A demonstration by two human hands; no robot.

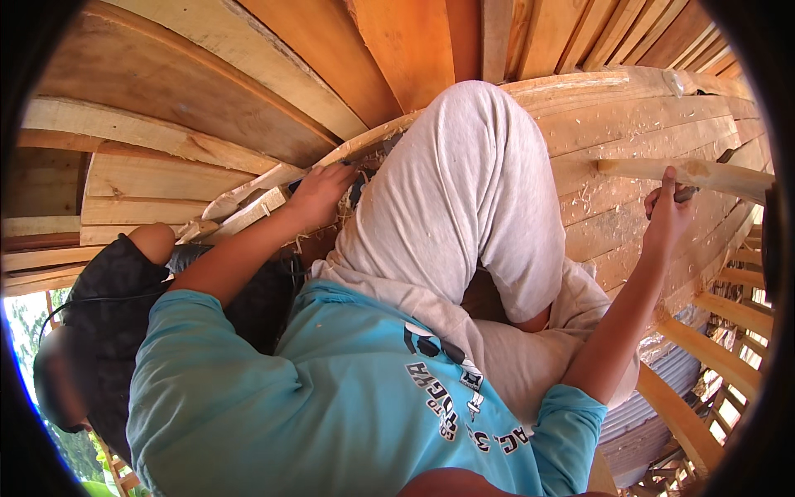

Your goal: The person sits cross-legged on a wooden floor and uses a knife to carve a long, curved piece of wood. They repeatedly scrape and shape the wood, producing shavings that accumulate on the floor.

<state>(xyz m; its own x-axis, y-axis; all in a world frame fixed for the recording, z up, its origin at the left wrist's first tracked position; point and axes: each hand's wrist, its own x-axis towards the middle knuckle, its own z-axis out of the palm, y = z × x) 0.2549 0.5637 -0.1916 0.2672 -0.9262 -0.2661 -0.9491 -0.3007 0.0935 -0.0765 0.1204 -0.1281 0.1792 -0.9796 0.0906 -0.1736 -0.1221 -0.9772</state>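
My left hand (325, 192) reaches past my raised knee, its fingers curled over a dark object (358, 189) that is mostly hidden behind the knee. Wood shavings lie around it. My right hand (669, 214) is out to the right beside a curved wooden rib (687, 172). Its index finger is stretched up against the rib's face. The other fingers are closed round a small dark object (686, 195), whose kind I cannot make out.
I sit on a curved planked wooden surface (621, 132) strewn with shavings. Wide boards (174, 91) rise on the far side. Another person in dark clothing (116, 306) is close on the left. Open slats (712, 348) and corrugated metal sheet (654, 406) lie lower right.
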